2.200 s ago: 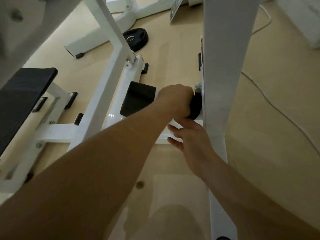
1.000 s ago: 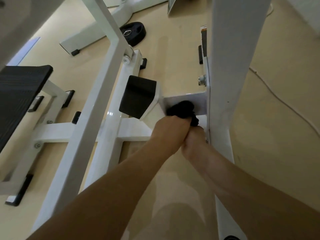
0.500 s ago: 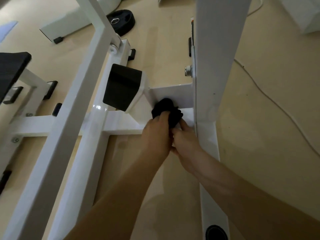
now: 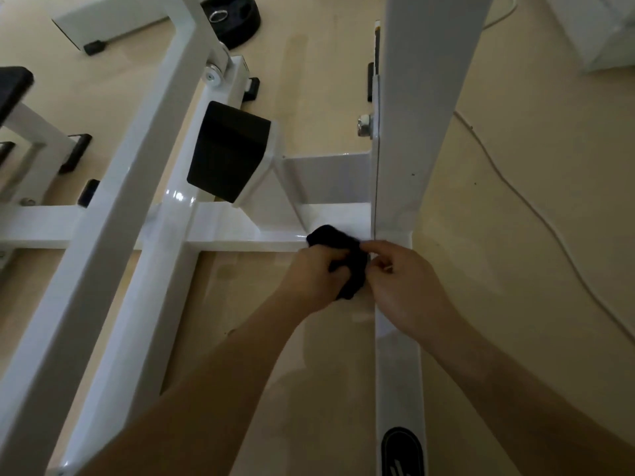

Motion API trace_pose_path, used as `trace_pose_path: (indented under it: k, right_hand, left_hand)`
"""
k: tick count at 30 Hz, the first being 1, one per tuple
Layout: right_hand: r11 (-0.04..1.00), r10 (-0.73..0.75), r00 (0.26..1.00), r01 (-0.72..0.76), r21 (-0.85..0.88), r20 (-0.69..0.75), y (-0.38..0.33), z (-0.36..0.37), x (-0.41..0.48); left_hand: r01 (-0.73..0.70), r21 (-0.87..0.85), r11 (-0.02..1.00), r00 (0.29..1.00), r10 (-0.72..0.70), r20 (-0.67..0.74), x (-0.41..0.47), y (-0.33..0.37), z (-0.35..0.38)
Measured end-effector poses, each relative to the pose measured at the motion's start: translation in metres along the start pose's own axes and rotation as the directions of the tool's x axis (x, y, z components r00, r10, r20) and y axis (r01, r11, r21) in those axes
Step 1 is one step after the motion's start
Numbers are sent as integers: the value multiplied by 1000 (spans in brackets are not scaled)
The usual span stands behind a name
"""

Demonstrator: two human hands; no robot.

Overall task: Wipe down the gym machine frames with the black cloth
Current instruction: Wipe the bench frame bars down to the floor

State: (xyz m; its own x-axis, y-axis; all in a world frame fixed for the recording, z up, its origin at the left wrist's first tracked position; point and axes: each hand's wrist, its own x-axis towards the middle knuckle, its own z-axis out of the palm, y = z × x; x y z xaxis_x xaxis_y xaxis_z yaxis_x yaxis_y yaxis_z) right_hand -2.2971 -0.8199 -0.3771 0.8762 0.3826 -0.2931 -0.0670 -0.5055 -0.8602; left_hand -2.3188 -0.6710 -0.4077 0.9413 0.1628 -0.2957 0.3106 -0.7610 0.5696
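Note:
The black cloth (image 4: 347, 255) is bunched between both hands, low on the white machine frame (image 4: 240, 231), where a floor crossbar meets the tall upright post (image 4: 422, 115). My left hand (image 4: 314, 278) grips the cloth from the left with curled fingers. My right hand (image 4: 400, 281) pinches its right edge with fingertips, close against the post's base. The cloth's top end lies on the crossbar.
A black pad (image 4: 226, 152) is mounted on the frame just up-left of the cloth. A black weight plate (image 4: 230, 15) lies on the beige floor at the top. A white cable (image 4: 536, 207) runs across the floor on the right. A bench pad (image 4: 13, 87) is at far left.
The cloth and both hands have come down from the upper bracket to the crossbar at the post's base. My right hand has moved from under the left hand to pinching the cloth's right side.

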Motion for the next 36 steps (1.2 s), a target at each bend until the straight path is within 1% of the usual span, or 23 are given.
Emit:
trace_pose_path:
  k: [1, 2, 3, 4, 5, 6, 7, 9, 12, 15, 17, 19, 22, 23, 25, 26, 27, 29, 31, 32, 34, 35, 36]
  right_hand:
    - [999, -38, 998, 37, -17, -48, 5, 1, -2]
    - [999, -54, 995, 53, -5, -85, 9, 1, -3]
    - [998, -53, 991, 56, 24, -122, 13, 2, -4]
    - [996, -41, 988, 53, 72, -152, 17, 2, -3]
    - [991, -23, 985, 45, 128, -170, 19, 2, -2]
    - [983, -2, 983, 35, 180, -182, 21, 1, -1]
    - [974, 17, 981, 27, 225, -191, 21, 0, 0]
    - [956, 29, 978, 33, 293, -205, 23, -2, -1]
    - [949, 6, 977, 62, 309, -213, 26, -3, -5]
    - [956, -42, 978, 98, 276, -202, 28, -5, -13]
    - [962, -73, 978, 121, 243, -196, 28, -6, -19]
    - [969, -82, 975, 127, 214, -207, 31, -6, -29]
    - [959, -18, 969, 86, 269, -247, 36, -8, -41]
    - [952, 15, 971, 59, 302, -239, 35, -10, -42]
    - [907, 74, 985, -2, 422, -154, 31, -16, -39]
    - [859, 102, 991, -44, 510, -86, 28, -23, -34]
    - [810, 118, 993, -87, 580, -16, 26, -31, -29]
    - [783, 86, 993, -121, 610, 87, 26, -53, -22]
    - [812, 35, 990, -106, 574, 133, 26, -74, -22]
    - [839, 16, 989, -92, 536, 144, 27, -82, -23]
    - [914, -55, 990, -3, 405, 133, 28, -90, -29]
    - [933, -98, 989, 52, 355, 113, 28, -94, -32]
    - [931, -138, 985, 96, 353, 98, 25, -100, -35]
  left_hand:
    - [16, -20, 1000, 999, -16, -36, -7, -8, 3]
    - [43, -130, 991, 992, -58, -115, -11, -12, 6]
    - [75, -364, 928, 971, -152, -186, -14, -8, 10]
    - [81, -614, 785, 944, -258, -205, -13, -1, 16]
    - [90, -777, 623, 923, -345, -169, -9, 9, 23]
    - [94, -861, 500, 916, -383, -122, -6, 21, 32]
    - [100, -888, 450, 919, -383, -90, -4, 33, 40]
    - [124, -865, 486, 931, -359, -68, -5, 43, 51]
    - [148, -752, 642, 944, -318, -85, -25, 34, 59]
    - [270, -617, 739, 950, -308, 48, -68, 24, 66]
    - [286, -549, 785, 955, -280, 97, -99, 18, 73]
    - [232, -558, 797, 964, -266, 20, -117, 21, 75]
    - [117, -668, 735, 935, -308, -174, -104, 43, 71]
    - [52, -647, 761, 935, -264, -235, -93, 53, 66]
    - [-88, -490, 867, 951, -73, -299, -71, 75, 56]
    - [-144, -403, 904, 956, 22, -293, -63, 83, 52]
    - [-162, -396, 904, 964, 58, -260, -57, 90, 46]
    - [-98, -575, 812, 990, 22, -137, -52, 97, 27]
    - [-50, -754, 656, 998, 3, -63, -54, 96, 6]
    - [-31, -825, 565, 999, 0, -38, -56, 94, -3]
    - [-16, -948, 317, 999, 43, -3, -63, 97, -19]
    - [-28, -968, 251, 998, 64, -12, -67, 101, -24]
    - [-50, -965, 259, 998, 61, -35, -70, 104, -27]
